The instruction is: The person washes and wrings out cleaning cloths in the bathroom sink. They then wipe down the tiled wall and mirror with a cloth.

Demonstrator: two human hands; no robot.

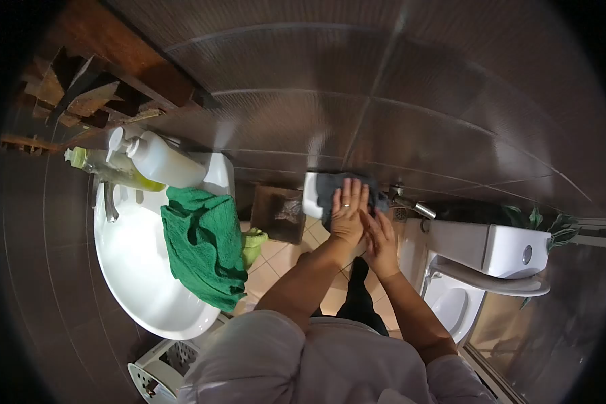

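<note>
While the left hand (347, 212) presses flat, fingers extended, on the grey cloth (337, 192), the right hand (381, 239) rests open just beside it. Cloth lies against the white wall holder (311, 195), long axis horizontal, beside the toilet (491, 259).

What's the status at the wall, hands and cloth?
Left hand flat on grey cloth, pressing it to the white wall fixture. Right hand beside it, fingers open. Nothing between hands and cloth.
</note>
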